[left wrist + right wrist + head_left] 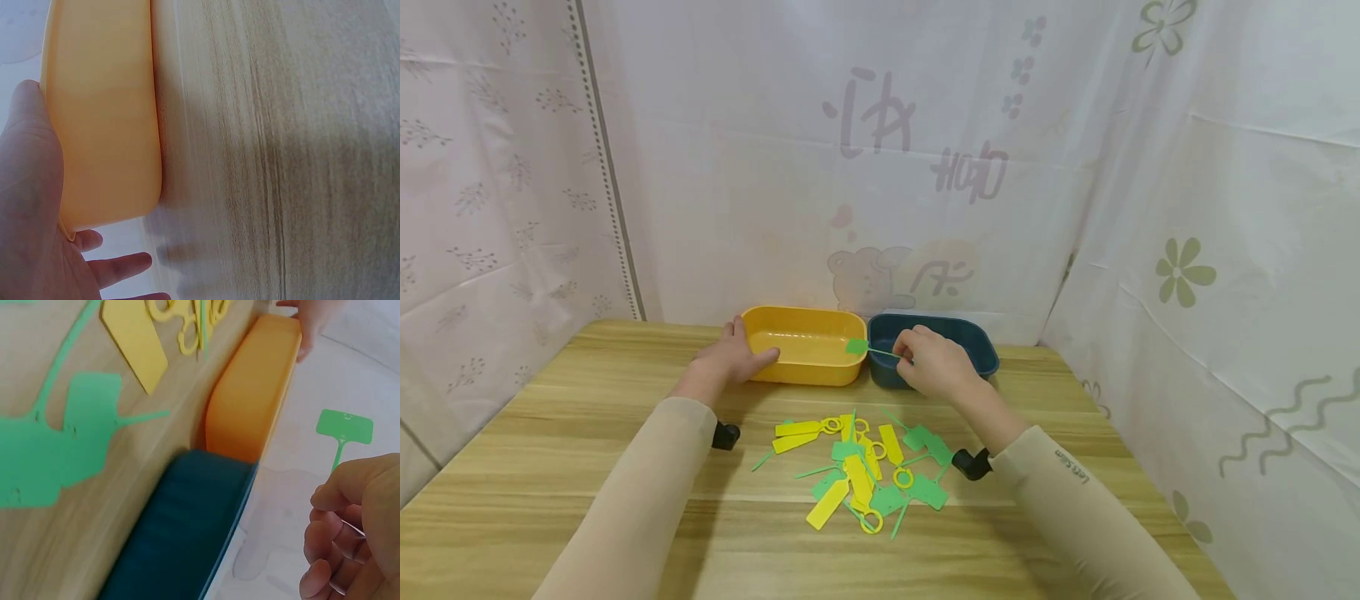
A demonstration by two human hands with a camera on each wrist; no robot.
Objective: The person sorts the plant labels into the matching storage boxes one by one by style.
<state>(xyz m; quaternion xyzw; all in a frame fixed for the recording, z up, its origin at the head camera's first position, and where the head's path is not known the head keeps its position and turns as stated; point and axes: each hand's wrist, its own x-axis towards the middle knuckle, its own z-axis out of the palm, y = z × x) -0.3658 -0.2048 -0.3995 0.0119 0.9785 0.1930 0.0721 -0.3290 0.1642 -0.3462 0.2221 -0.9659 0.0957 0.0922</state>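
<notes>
In my right hand (936, 362), thumb and fingertips pinch the thin tail of a green cable-tie tag (857, 346). Its flat square head points left, over the meeting rims of a yellow plastic bin (797, 373) and a dark blue bin (887, 377). The right wrist view shows the same green tag (345, 427) sticking up from the fingertips. At the yellow bin's left end, my left hand (726, 354) rests against the rim, thumb over the front corner. Its other fingers (122, 267) extend loosely past the bin's end.
Before the bins lies a loose pile of green tie tags (928, 492) and yellow tags with ring ends (829, 504) on the wooden table (760, 550). The bins stand side by side near the back edge, close to a patterned curtain (737, 208).
</notes>
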